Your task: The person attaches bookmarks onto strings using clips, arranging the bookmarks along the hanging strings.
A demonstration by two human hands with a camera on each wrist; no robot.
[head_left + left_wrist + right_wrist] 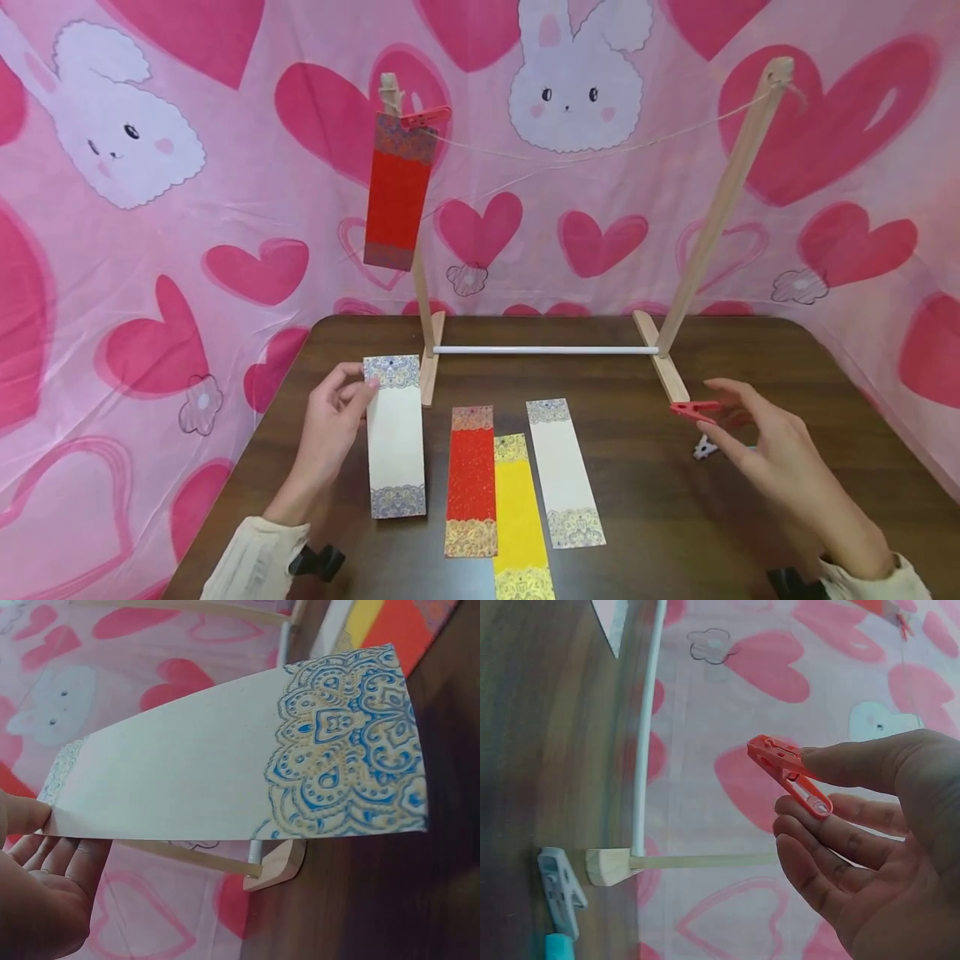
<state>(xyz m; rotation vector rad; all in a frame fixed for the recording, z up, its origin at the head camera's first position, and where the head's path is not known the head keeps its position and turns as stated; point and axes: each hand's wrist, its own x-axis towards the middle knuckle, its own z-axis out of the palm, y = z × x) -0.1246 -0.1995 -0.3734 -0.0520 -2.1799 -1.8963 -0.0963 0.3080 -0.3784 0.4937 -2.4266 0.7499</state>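
My left hand [330, 421] pinches a white paper strip [395, 437] by its upper left edge. In the left wrist view, blue and gold lace patterns cover the strip's ends. On the right, my other hand [783, 458] holds a red clothespin [791, 776] between thumb and fingers near the stand's right foot. A red strip [397, 196] hangs from the string by another red clothespin [426, 117], at the stand's left post. On the table lie a second red strip [471, 483], a yellow strip [520, 517] and another white strip [566, 475].
The wooden stand [712, 217] has two posts, a white crossbar [547, 350] and a thin string [645, 143] between the post tops. A grey clothespin [561, 891] lies on the brown table [637, 542], a teal object [559, 946] against its end. Pink heart-patterned cloth [247, 208] hangs behind.
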